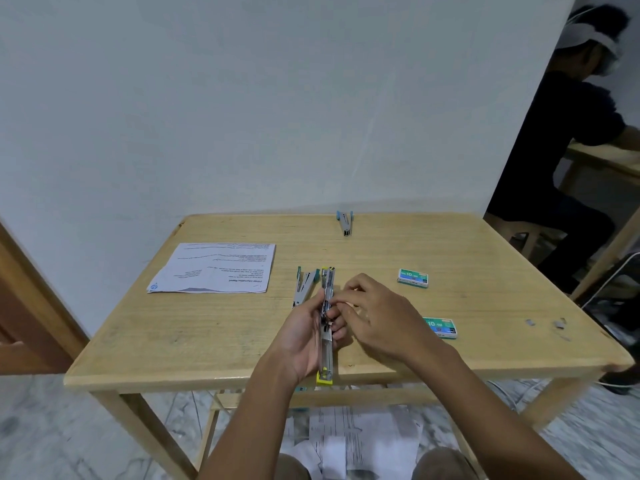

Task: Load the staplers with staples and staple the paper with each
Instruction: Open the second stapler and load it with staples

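Head view: yellow stapler [327,323], opened flat, sat centre-low in frame, gripped by left hand [301,336], fingers curled round it. Right hand [379,317] had curled fingertips at its rail and hid it; a pinch couldn't be told. Teal stapler [305,286] lay just left, paper [214,268] farther left, blue stapler [344,224] at the table's [485,358] far edge. Two staple boxes [412,277] lay right, the nearer partly behind the right hand.

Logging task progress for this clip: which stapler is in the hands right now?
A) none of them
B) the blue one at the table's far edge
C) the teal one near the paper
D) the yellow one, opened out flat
D: the left hand grips the opened yellow stapler and the right hand pinches at it; the teal stapler and blue stapler lie on the table.
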### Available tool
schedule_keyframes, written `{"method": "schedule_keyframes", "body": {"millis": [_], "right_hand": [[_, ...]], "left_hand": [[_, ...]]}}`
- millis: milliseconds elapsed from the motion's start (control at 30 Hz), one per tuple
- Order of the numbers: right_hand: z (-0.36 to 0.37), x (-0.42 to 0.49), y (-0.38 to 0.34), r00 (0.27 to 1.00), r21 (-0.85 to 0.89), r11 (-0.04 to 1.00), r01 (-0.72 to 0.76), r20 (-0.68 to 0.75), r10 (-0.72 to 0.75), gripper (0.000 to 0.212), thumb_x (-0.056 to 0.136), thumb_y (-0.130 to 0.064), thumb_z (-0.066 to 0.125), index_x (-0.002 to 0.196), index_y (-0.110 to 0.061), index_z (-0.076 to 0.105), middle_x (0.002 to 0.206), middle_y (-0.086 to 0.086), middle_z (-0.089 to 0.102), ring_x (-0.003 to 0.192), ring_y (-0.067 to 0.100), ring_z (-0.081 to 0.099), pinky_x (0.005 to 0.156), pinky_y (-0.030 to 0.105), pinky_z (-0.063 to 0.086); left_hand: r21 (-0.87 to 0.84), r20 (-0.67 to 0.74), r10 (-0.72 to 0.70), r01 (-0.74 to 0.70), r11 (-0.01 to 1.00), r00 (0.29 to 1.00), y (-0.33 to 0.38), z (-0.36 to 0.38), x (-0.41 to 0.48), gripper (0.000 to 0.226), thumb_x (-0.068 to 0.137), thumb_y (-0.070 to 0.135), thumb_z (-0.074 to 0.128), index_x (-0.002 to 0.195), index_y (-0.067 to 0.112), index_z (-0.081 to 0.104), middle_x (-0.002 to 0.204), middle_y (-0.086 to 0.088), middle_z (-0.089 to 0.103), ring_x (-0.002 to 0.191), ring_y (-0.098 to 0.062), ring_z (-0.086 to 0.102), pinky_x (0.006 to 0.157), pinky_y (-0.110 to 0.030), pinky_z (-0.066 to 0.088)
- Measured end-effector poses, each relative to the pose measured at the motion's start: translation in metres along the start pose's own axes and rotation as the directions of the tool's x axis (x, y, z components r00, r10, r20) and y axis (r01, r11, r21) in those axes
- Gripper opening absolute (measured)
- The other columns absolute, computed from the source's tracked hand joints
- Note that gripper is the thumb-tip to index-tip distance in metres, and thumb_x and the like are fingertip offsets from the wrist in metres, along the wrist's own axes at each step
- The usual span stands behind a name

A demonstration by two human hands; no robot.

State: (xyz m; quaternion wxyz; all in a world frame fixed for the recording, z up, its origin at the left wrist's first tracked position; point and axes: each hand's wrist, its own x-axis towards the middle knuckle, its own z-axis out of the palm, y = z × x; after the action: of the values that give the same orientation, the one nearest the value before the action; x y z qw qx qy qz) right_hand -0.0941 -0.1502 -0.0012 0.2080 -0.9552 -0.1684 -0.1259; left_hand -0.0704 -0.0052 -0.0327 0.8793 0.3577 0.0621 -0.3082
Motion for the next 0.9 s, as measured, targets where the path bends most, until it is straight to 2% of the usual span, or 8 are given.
{"method": "schedule_keyframes", "body": {"millis": [133, 233, 467, 533, 633, 733, 800, 900], "right_hand": [[-0.008, 0.003, 0.008, 0.983, -0.22, 0.958, 0.182, 0.035, -0.179, 0.036, 0.093, -0.038, 0.042, 0.116, -0.032, 0.069, 0.11, -0.006, 0.061, 0.092, 0.013, 0.059, 0.067, 0.026, 0.038], [-0.012, 0.01, 0.01, 0.965, -0.34, 0.904, 0.26, 0.072, -0.251, 0.04, 0.092, -0.04, 0.037, 0.113, -0.031, 0.07, 0.102, -0.004, 0.062, 0.08, 0.016, 0.06, 0.06, 0.03, 0.044], [-0.019, 0.026, 0.009, 0.988, -0.383, 0.911, 0.156, 0.058, -0.145, 0.04, 0.1, -0.042, 0.036, 0.135, -0.034, 0.053, 0.12, -0.002, 0.054, 0.101, 0.019, 0.056, 0.077, 0.037, 0.048], [-0.016, 0.023, 0.006, 0.996, -0.329, 0.94, 0.094, 0.03, -0.089, 0.04, 0.1, -0.044, 0.036, 0.136, -0.035, 0.051, 0.122, -0.006, 0.052, 0.102, 0.016, 0.055, 0.077, 0.035, 0.044], [-0.013, 0.009, 0.002, 0.998, -0.029, 0.999, -0.016, -0.055, 0.014, 0.033, 0.097, -0.05, 0.043, 0.123, -0.038, 0.059, 0.114, -0.018, 0.055, 0.096, 0.004, 0.057, 0.075, 0.028, 0.046], [-0.006, -0.01, 0.0, 0.998, 0.275, 0.961, 0.01, -0.059, 0.006, 0.024, 0.087, -0.051, 0.059, 0.103, -0.035, 0.067, 0.102, -0.019, 0.062, 0.09, 0.001, 0.061, 0.077, 0.027, 0.052], [0.003, -0.019, 0.003, 0.997, 0.348, 0.936, 0.055, -0.067, -0.033, 0.018, 0.083, -0.044, 0.069, 0.095, -0.03, 0.071, 0.098, -0.016, 0.067, 0.092, 0.001, 0.063, 0.08, 0.023, 0.051], [0.014, -0.022, 0.006, 0.992, 0.355, 0.933, 0.058, -0.121, -0.015, 0.009, 0.085, -0.027, 0.074, 0.093, -0.022, 0.075, 0.096, -0.014, 0.07, 0.092, -0.003, 0.063, 0.081, 0.014, 0.047]], "left_hand": [[-0.001, 0.007, -0.012, 0.012, 1.0, 1.0, 0.0, 0.002, -0.001, 0.042, 0.102, 0.036, 0.041, 0.07, 0.009, 0.048, 0.052, -0.005, 0.042, 0.042, -0.014, 0.041, 0.045, -0.023, 0.035], [0.013, 0.005, -0.026, 0.026, 1.0, 1.0, 0.001, 0.001, -0.001, 0.045, 0.101, 0.039, 0.04, 0.067, 0.01, 0.047, 0.052, -0.005, 0.04, 0.042, -0.015, 0.04, 0.044, -0.023, 0.035], [-0.005, 0.001, -0.033, 0.033, 0.999, 0.999, 0.001, 0.001, 0.0, 0.039, 0.099, 0.039, 0.047, 0.075, 0.009, 0.056, 0.059, -0.004, 0.037, 0.048, -0.015, 0.037, 0.049, -0.024, 0.033], [0.0, 0.007, -0.046, 0.046, 0.999, 0.999, 0.0, -0.001, 0.001, 0.043, 0.097, 0.041, 0.048, 0.068, 0.01, 0.051, 0.059, -0.005, 0.036, 0.051, -0.017, 0.036, 0.053, -0.026, 0.031], [-0.009, 0.005, -0.052, 0.052, 0.999, 0.999, 0.001, -0.004, 0.002, 0.046, 0.099, 0.041, 0.044, 0.068, 0.008, 0.053, 0.059, -0.007, 0.039, 0.049, -0.017, 0.039, 0.052, -0.026, 0.032], [-0.052, 0.014, -0.036, 0.036, 0.998, 0.999, 0.002, -0.001, -0.001, 0.038, 0.101, 0.036, 0.044, 0.091, 0.004, 0.063, 0.066, -0.009, 0.053, 0.047, -0.019, 0.053, 0.045, -0.028, 0.047], [-0.078, -0.014, -0.02, 0.019, 0.997, 1.0, 0.003, 0.001, -0.001, 0.034, 0.102, 0.033, 0.045, 0.093, 0.004, 0.061, 0.069, -0.009, 0.056, 0.052, -0.021, 0.06, 0.047, -0.031, 0.055], [-0.076, -0.035, -0.012, 0.009, 0.997, 0.999, 0.002, 0.0, 0.0, 0.034, 0.102, 0.032, 0.045, 0.09, 0.004, 0.06, 0.068, -0.007, 0.054, 0.048, -0.02, 0.058, 0.044, -0.029, 0.052]]}}
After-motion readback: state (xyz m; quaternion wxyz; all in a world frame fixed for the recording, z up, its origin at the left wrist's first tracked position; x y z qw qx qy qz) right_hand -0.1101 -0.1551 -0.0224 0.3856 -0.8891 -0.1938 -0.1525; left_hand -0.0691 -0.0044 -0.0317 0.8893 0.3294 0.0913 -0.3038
